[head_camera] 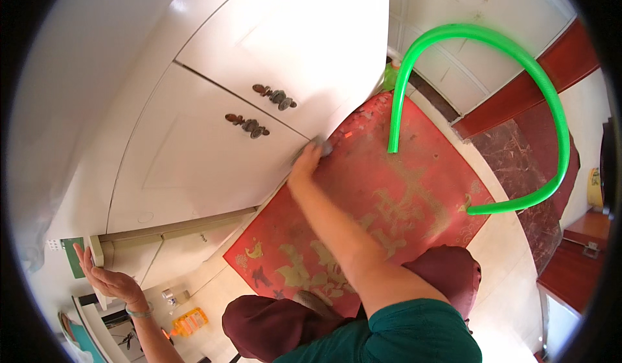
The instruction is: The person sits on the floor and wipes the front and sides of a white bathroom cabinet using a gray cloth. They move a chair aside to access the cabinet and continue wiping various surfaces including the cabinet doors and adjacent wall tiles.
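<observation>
My right hand (pixel 305 163) reaches down to the lower edge of a white cabinet door (pixel 209 154), where two doors meet. It holds a small grey thing (pixel 322 147), perhaps a cloth or scouring pad, against that edge; blur and my fingers hide part of it. Off to the far left, my left hand (pixel 112 279) is raised with fingers extended and nothing visible in it. That hand is beside the end of a pale ledge (pixel 97 252); whether they touch, I cannot tell. Two ornate dark metal handles (pixel 249 126) sit on the doors.
A worn red floor mat (pixel 359 188) lies before the cabinet. A bright green hose (pixel 554 96) arches at the right, both ends over the mat. An orange bottle (pixel 190 321) and small clear containers (pixel 175 296) are at lower left. Wooden furniture (pixel 568 275) is at the right.
</observation>
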The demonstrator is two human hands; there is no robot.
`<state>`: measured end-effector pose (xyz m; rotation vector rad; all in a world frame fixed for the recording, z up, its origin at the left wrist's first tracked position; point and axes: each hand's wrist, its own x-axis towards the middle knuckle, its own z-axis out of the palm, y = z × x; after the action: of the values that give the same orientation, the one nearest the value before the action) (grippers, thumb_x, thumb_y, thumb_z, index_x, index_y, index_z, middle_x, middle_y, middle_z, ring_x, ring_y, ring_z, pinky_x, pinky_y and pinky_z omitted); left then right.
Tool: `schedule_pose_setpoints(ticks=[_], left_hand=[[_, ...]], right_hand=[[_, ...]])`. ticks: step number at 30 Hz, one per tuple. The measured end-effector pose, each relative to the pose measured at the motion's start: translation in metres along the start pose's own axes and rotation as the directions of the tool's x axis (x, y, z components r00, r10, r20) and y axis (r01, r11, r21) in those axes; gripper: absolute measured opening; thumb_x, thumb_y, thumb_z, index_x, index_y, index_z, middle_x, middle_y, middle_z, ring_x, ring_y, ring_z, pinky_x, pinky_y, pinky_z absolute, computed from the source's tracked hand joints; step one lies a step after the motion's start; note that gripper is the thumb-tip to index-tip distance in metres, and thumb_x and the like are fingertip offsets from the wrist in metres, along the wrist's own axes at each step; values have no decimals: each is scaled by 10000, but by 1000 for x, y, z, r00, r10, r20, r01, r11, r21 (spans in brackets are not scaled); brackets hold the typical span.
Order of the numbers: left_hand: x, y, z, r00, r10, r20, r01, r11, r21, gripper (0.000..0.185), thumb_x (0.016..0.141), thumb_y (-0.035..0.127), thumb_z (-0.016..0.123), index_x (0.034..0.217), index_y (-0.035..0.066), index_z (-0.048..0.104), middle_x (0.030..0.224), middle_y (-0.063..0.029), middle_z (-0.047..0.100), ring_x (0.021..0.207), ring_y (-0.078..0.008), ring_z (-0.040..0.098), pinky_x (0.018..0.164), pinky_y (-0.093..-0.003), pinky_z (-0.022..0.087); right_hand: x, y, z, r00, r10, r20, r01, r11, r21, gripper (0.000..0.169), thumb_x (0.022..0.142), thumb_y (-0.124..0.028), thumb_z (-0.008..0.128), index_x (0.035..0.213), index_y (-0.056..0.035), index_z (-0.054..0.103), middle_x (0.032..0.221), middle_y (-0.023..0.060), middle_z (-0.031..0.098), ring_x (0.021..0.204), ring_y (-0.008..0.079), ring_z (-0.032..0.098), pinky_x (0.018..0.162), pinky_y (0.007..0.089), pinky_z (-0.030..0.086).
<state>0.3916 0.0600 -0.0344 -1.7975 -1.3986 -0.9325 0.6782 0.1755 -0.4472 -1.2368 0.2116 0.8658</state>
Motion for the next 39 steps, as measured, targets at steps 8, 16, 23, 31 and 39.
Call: schedule_pose_setpoints(ticks=[8, 16, 23, 31, 39], left_hand=[[-4, -9, -11, 986, 158, -50, -143, 966, 216, 486, 1037, 232, 228, 1200, -13, 614, 1349, -180, 561, 1240, -334, 530, 1126, -474, 283], [-3, -8, 9, 978, 168, -121, -145, 972, 183, 467, 1034, 231, 252, 1189, 8, 631, 1348, -137, 575, 1226, -275, 534, 1132, -449, 274], [0, -5, 2, 973, 153, -172, -117, 972, 206, 457, 1022, 245, 289, 1161, 9, 655, 1307, -139, 609, 1201, -274, 563, 1101, -439, 298], [-1, -6, 5, 955, 141, -260, -87, 975, 207, 422, 1022, 258, 329, 1142, 32, 665, 1287, -142, 622, 1228, -272, 568, 1105, -409, 291], [1, -1, -5, 976, 86, -201, -66, 992, 107, 352, 1010, 200, 383, 1150, 32, 660, 1298, -135, 614, 1244, -277, 552, 1110, -415, 300]], right_hand=[[78, -112, 13, 995, 6, -96, 12, 982, 186, 556, 978, -288, 359, 1414, 57, 367, 1441, 212, 419, 1289, 330, 431, 1066, 381, 351], [-31, 61, -3, 989, 150, -15, -146, 979, 144, 538, 994, -297, 369, 1416, 37, 377, 1471, 186, 400, 1312, 311, 417, 1084, 374, 331], [-185, 56, 19, 808, 586, -57, -570, 803, 171, 514, 1014, -336, 372, 1398, 5, 366, 1429, 173, 436, 1222, 301, 491, 1032, 392, 391], [-249, 1, 46, 782, 589, 205, -619, 772, 144, 334, 944, -139, 447, 1267, -62, 485, 1224, 45, 551, 1082, 199, 529, 913, 340, 445], [-345, -89, 51, 843, 51, 536, 85, 970, -226, 633, 967, -206, 488, 1474, 45, 203, 1546, 248, 152, 1439, 343, 184, 1152, 395, 215]])
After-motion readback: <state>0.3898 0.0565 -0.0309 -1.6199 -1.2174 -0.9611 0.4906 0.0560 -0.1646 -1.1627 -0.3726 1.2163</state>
